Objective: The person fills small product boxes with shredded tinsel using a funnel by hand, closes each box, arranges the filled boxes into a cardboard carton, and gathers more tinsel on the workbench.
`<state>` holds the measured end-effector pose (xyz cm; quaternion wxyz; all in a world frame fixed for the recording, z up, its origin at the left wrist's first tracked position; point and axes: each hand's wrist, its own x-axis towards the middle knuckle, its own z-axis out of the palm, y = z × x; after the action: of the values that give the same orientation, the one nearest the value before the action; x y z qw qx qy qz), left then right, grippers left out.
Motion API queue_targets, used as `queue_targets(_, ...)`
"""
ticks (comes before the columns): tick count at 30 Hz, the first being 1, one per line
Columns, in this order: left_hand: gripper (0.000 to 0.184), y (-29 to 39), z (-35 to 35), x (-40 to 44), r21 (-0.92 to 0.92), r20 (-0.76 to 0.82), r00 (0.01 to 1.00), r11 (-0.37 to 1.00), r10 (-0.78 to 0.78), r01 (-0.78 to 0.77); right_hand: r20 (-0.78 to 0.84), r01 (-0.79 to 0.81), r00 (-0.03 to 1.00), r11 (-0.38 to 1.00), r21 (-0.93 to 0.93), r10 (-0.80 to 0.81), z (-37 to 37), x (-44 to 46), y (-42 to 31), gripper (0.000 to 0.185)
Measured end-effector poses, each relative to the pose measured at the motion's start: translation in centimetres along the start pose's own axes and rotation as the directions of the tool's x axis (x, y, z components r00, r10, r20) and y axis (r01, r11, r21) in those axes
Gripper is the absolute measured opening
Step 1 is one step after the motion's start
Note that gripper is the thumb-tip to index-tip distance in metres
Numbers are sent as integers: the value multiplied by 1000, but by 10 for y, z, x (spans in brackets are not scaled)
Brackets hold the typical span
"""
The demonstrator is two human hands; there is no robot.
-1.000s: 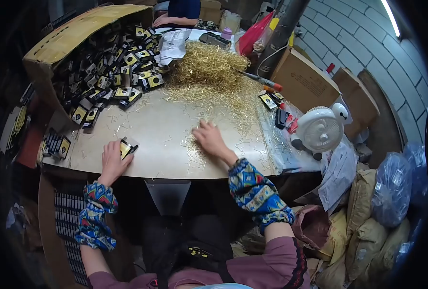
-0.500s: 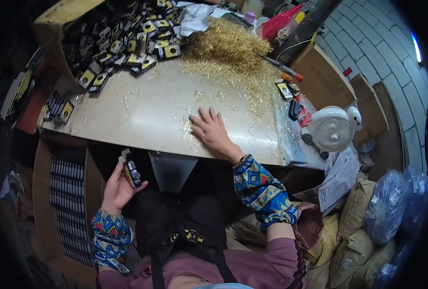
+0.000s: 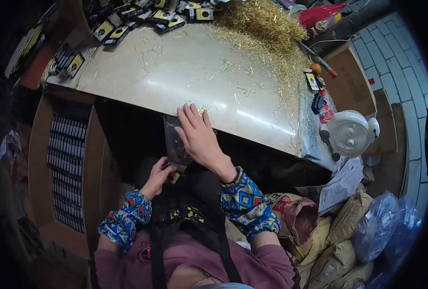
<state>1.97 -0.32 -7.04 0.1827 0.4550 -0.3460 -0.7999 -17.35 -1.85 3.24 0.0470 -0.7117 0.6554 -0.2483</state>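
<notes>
My left hand (image 3: pixel 157 177) is closed round a small black-and-yellow box (image 3: pixel 174 177), just under the lower end of a clear chute (image 3: pixel 176 139) at the table's front edge. Flat at the chute's top, my right hand (image 3: pixel 196 136) lies with its fingers stretched over the edge, beside a few small gold pieces (image 3: pixel 202 110). A large heap of thin gold pieces (image 3: pixel 264 24) stands at the back of the table (image 3: pixel 175 72), with more strewn to its right. Black-and-yellow boxes (image 3: pixel 166 18) are piled at the back left.
A carton (image 3: pixel 98 192) at the lower left holds rows of dark boxes. A white fan (image 3: pixel 349 135) stands on the right end of the table, near a long tool (image 3: pixel 319 60). Brown sacks (image 3: pixel 339 262) and blue plastic bags (image 3: pixel 378 221) are at the lower right.
The view has tilted down and left. My left hand has carried the box off the table to below the chute. My right hand has slid toward me to the table's front edge.
</notes>
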Motion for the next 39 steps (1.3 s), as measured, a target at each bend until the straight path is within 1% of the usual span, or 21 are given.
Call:
queue_targets(4,31,-13,-4,6,-26,-3,998,998,66,-66,-78,-38,996,984,174,52,-6,9,20,45)
queue_targets(7,33,-13,-3,7,-65,45,994,993,96,-93,-159,-26,986,995,95,41,2,22,44,41)
queue_targets(10,34,-4,-6,-1,-54,90,996,998,-9,14,-145,-15,989,1000,-5,14,2,31,52,43)
queue_targets(14,38,-5,-9,-1,-60,92,995,998,-25,31,-332,-4,943,998,70,27,4,31,54,33)
queue_targets(15,42,-7,-9,0,-48,90,996,999,-17,21,-439,67,898,997,40,-42,2,27,51,27)
queue_targets(16,46,-8,-9,3,-39,86,996,999,-1,4,-369,68,929,994,85,-32,0,19,44,26)
queue_targets(18,59,-14,-8,0,228,106,981,956,163,-183,-219,47,976,984,174,-8,-3,-19,23,25)
queue_targets(19,65,-17,-7,-2,354,135,962,895,239,-272,-92,-50,994,985,162,66,4,-35,10,25)
queue_targets(20,70,-22,-4,-3,462,119,936,816,331,-347,34,-146,989,980,137,143,14,-51,-5,25)
queue_targets(21,74,-26,0,-4,566,117,900,716,421,-409,255,-174,955,982,76,150,21,-65,-18,26)
queue_targets(22,79,-29,2,-6,660,128,853,598,506,-454,461,-189,872,982,11,163,26,-77,-27,27)
queue_targets(23,79,-30,-1,-8,700,137,858,565,495,-438,415,-167,908,960,226,60,29,-88,-31,28)
queue_targets(25,79,-33,-14,-17,772,141,869,497,474,-396,214,-76,975,838,541,-50,33,-96,-32,26)
queue_targets(26,80,-33,-19,-21,806,141,875,459,463,-373,236,-164,971,819,551,35,31,-98,-29,25)
queue_targets(28,78,-28,-19,-34,772,96,867,513,488,-375,286,-341,935,751,565,209,10,-98,-26,24)
queue_targets(32,79,-3,-1,-41,708,68,823,554,565,-439,476,-429,872,642,635,113,3,-93,-28,26)
queue_targets(33,79,4,3,-39,705,61,817,555,573,-442,562,-612,789,394,686,246,-1,-89,-33,26)
queue_targets(34,80,12,5,-38,702,54,812,556,582,-445,537,-593,797,186,784,277,-6,-85,-32,25)
queue_targets(36,83,25,8,-40,696,61,837,578,543,-426,510,-572,775,72,817,372,-22,-77,-37,23)
queue_targets(37,83,29,11,-40,691,58,843,588,535,-421,340,-466,859,311,828,382,-19,-79,-37,24)
queue_targets(39,87,36,17,-40,677,64,837,592,544,-436,-3,-200,964,725,659,268,-10,-88,-34,25)
